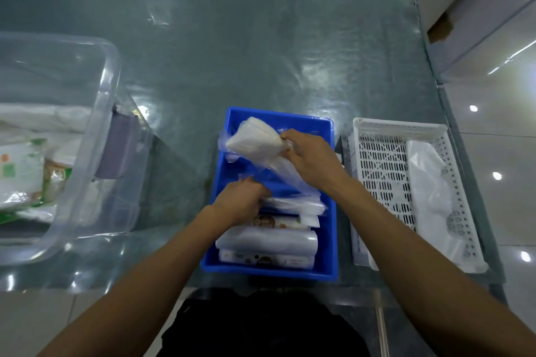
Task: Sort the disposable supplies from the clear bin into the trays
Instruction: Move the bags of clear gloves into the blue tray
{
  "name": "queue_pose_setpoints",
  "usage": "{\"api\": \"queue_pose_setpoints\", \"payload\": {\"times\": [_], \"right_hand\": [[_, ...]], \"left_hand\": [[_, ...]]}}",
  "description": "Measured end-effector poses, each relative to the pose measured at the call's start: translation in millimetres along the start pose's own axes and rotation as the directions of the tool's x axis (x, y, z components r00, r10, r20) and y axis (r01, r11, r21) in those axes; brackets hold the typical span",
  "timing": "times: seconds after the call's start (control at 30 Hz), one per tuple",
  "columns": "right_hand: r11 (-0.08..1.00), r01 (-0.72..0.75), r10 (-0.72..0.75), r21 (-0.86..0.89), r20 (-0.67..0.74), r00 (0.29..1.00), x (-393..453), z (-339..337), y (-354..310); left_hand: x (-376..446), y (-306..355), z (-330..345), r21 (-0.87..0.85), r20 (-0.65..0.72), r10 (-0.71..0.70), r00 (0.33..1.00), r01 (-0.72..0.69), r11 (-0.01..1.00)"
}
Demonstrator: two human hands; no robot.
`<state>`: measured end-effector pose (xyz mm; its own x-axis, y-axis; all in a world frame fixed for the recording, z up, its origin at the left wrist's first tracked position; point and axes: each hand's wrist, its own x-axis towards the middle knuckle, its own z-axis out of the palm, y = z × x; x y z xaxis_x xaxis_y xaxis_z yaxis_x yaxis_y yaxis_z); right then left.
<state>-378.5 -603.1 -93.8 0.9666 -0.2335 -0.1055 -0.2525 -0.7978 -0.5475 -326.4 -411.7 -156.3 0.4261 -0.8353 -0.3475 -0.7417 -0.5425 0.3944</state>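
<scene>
Right hand (311, 158) pinched shut on bagged white stack (255, 140), over blue tray (329, 206) at 12 o'clock end. Left hand (242, 203) curled on flat packets (293, 206) mid-tray, pressing aside. Best: lower stack into cleared gap, keep flat. Clear bin (110, 113) at 9 o'clock, supplies remaining inside.

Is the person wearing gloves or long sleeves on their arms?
No gloves and no sleeves. The left hand and right hand are bare, and both forearms are uncovered up to the picture's edge. No watch, rings or bracelets show. Dark clothing appears low down, between the arms.
</scene>
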Motion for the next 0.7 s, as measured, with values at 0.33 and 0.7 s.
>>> {"api": "queue_pose_setpoints", "payload": {"times": [0.33, 0.7], "right_hand": [[0.989, 0.068, -0.050, -0.129, 0.141, 0.989, -4, 35, -2], [0.896, 0.233, -0.119, -0.379, 0.301, 0.946, 7, 66, 6]], "left_hand": [[-16, 11, 14, 0.031, -0.244, -0.031, 0.969, 0.039, 0.999], [-22, 9, 19, 0.024, -0.317, -0.026, 0.948, 0.036, 0.999]]}}
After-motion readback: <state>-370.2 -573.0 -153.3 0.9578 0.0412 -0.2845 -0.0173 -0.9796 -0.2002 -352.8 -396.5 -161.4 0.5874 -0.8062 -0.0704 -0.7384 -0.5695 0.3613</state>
